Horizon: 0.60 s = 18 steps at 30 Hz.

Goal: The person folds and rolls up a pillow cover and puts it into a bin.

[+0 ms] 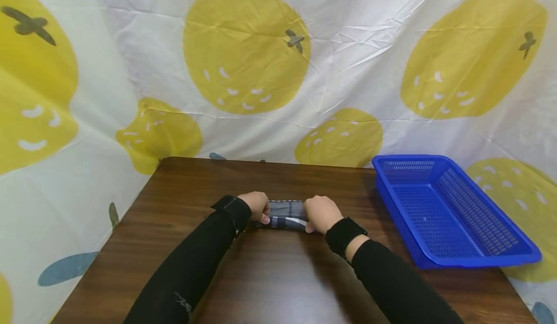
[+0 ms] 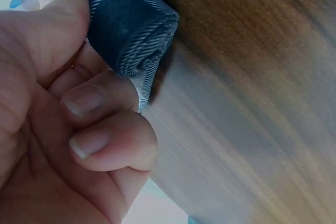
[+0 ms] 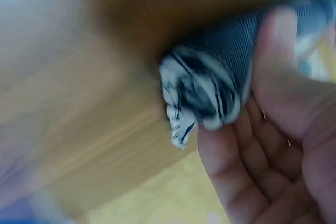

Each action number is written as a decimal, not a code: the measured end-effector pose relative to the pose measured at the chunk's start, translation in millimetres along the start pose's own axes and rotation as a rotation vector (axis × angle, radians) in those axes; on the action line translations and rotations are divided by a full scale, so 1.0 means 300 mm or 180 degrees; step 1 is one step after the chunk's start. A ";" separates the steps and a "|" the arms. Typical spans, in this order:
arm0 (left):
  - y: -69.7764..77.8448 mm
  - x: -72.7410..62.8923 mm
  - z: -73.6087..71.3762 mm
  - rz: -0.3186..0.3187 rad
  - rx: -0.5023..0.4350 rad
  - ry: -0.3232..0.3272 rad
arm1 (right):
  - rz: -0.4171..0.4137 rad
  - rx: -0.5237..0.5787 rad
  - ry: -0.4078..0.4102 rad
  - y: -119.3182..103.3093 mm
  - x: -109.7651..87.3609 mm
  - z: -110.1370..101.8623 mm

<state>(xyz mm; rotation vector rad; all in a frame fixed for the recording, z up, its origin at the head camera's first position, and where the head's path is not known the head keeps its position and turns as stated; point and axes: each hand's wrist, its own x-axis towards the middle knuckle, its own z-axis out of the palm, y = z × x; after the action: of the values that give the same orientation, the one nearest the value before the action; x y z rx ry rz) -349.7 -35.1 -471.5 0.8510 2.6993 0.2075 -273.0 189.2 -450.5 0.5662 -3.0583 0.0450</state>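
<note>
A plaid cloth point(image 1: 285, 210), dark blue, grey and white, lies rolled into a narrow strip on the brown table. My left hand point(image 1: 256, 205) grips its left end. Seen from the left wrist, the thumb lies on top of the roll point(image 2: 128, 19) and the fingers curl at its end. My right hand point(image 1: 323, 213) pinches the other end. In the right wrist view, the thumb presses one side of the roll point(image 3: 223, 59), fingers curled beneath, and the spiralled layers show at its end. A small flap of cloth hangs out of that end.
A blue plastic basket point(image 1: 428, 193) with slotted walls stands at the table's right side. The wooden table point(image 1: 278, 271) reaches back to a white sheet point(image 1: 339, 5) printed with lemons, which also hangs along the left and right sides.
</note>
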 end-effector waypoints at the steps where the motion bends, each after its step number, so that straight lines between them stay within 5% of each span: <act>1: 0.000 -0.003 0.000 0.0001 -0.0011 -0.0005 | -0.0034 -0.0117 0.0137 -0.015 -0.020 0.008; 9: -0.003 -0.021 -0.009 0.0034 -0.0057 0.0004 | -0.0175 -0.1335 0.0915 -0.104 -0.092 0.069; 18: -0.019 -0.020 -0.002 0.0098 -0.0188 0.0052 | 0.0058 -0.1171 0.1036 -0.128 -0.078 0.098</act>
<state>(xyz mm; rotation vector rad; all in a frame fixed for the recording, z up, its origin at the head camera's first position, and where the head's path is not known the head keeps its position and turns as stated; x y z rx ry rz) -348.3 -43.3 -470.9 0.8777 2.6822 0.3005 -238.0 160.6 -479.8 0.4526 -2.6612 -0.3777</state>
